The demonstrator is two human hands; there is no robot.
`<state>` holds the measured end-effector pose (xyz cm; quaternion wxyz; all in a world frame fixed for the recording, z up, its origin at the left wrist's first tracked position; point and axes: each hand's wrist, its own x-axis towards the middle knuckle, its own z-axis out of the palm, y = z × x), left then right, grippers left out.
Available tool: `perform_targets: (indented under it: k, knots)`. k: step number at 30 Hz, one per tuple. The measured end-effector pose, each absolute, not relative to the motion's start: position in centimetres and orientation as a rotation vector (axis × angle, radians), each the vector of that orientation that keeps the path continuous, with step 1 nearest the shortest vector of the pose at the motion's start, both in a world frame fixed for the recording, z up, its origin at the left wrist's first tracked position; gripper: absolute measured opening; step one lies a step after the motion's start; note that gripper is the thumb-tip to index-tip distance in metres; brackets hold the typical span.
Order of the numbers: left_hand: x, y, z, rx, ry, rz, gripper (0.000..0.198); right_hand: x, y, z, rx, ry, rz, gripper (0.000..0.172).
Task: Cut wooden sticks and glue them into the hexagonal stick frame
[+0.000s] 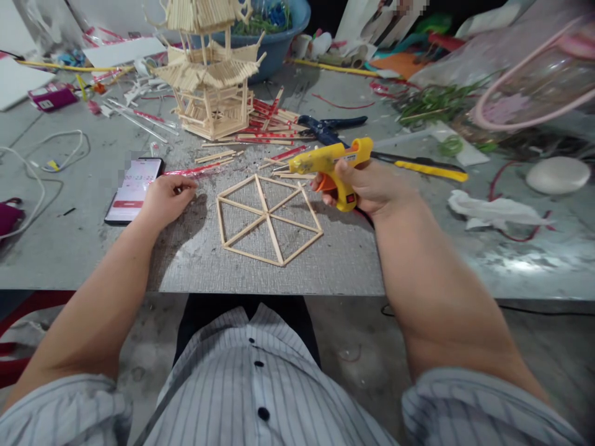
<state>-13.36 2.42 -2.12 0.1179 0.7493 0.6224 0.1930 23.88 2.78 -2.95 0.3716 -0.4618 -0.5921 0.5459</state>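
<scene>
1. Glue gun: yellow with an orange trigger, gripped in the right hand, nozzle pointing left, held just above the far edge of the stick frame.
2. Stick frame: flat hexagon of wooden sticks with spokes meeting at the middle, lying on the counter between the two hands, near the front edge; bare counter surrounds it in front and to both sides.
3. Left hand: loosely curled, fingertips pinching the end of a red-wrapped stick that lies on the counter, well left of the frame.
4. Phone: screen lit, just beside the left hand.
5. Loose sticks: scattered behind the frame, crowding the far side.
6. Stick pagoda model: upright behind the loose sticks.
7. Blue-handled pliers and yellow-handled tool: behind and right of the glue gun.
8. Crumpled tissue: right of the right hand, apart.
</scene>
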Motion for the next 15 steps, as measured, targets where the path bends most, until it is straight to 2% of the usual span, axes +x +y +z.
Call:
perform_targets:
  k: [5, 10, 15]
  knots:
    - [-12.3, 2.4, -0.8, 2.589, 1.614, 0.502, 0.04, 23.3, 3.0, -3.4, -1.181, -1.413, 1.488, 0.044]
    - [-8.8, 2.5, 0.1, 2.897, 1.282, 0.274, 0.045, 22.7, 3.5, -3.9, -1.216, -1.274, 1.549, 0.041]
    - [-4.7, 2.3, 0.0, 3.05, 1.088, 0.147, 0.041, 22.4, 3.5, -3.7, -1.254, -1.177, 1.601, 0.035]
